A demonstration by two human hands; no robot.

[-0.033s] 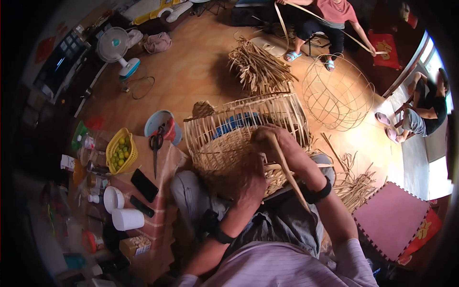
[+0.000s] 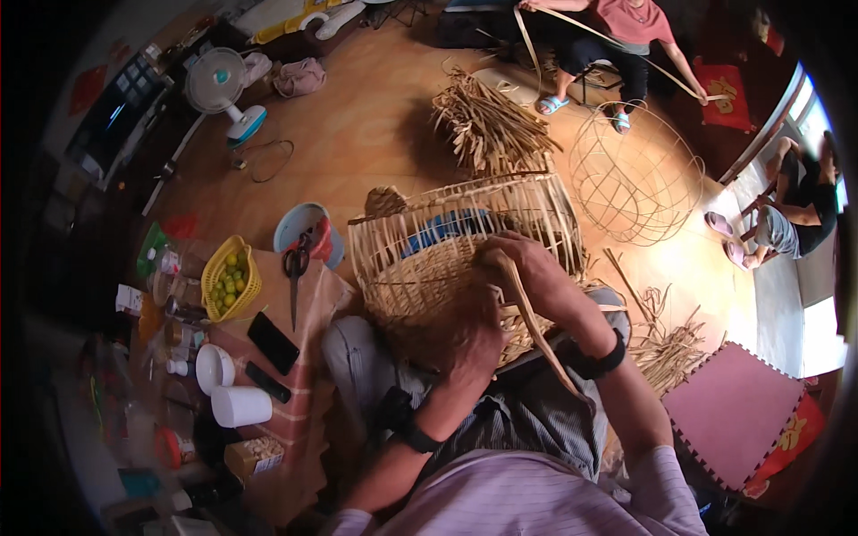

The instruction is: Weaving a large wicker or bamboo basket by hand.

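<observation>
A woven straw basket (image 2: 402, 286) with bare upright staves along its top rests across my lap, a blue patch (image 2: 433, 228) showing inside. My right hand (image 2: 527, 272) is closed on a flat straw strip (image 2: 536, 335) at the basket's near right side; the strip hangs down over my forearm. My left hand (image 2: 474, 335) is curled against the basket's near wall, just below the right one; its fingertips are in shadow, so what they grip is unclear.
A low table (image 2: 313, 299) at left carries scissors (image 2: 295, 277), limes, phone and cups. Beyond lie a bucket (image 2: 299, 223), straw bundle (image 2: 487, 121), fan (image 2: 214, 80) and wire frame (image 2: 635, 174). One person (image 2: 626, 27) holds a long strip; another (image 2: 795, 205) sits right. A mat (image 2: 728, 411) lies near right.
The surroundings sit slightly lower and further right in the picture. My hands have barely moved on the basket.
</observation>
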